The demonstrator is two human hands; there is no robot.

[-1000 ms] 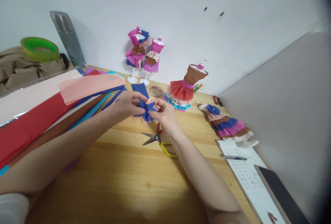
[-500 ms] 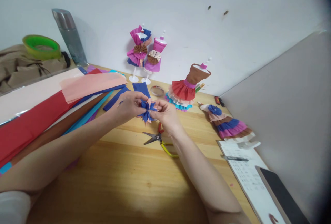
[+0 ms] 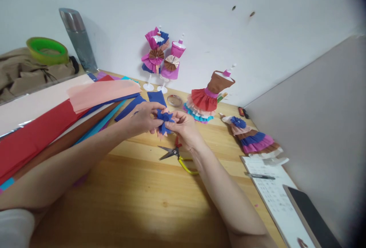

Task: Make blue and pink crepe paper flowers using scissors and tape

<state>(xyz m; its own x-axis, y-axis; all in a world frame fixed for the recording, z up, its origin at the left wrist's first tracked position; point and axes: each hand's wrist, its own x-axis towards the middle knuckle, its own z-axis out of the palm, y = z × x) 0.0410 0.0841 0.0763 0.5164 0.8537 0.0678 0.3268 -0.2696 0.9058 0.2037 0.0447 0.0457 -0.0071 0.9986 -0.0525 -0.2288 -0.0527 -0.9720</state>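
Between my two hands is a paper flower with pointed blue petals and peach ones behind them. My left hand pinches its left side, the index finger reaching over the top edge. On the other side, my right hand grips the petals between thumb and fingers. Below the flower lie scissors with spread blades and red and yellow handles, partly hidden by my right wrist. Behind my hands are a piece of blue paper and a small clear round dish.
Coloured paper sheets cover the left of the table. Miniature dress forms in paper dresses stand by the wall; another dress lies at right. A bottle, a tape roll and a written sheet with a pen lie around.
The view has shifted very slightly. The petals of the flower sit a little differently between my fingers; both hands keep their hold on it.
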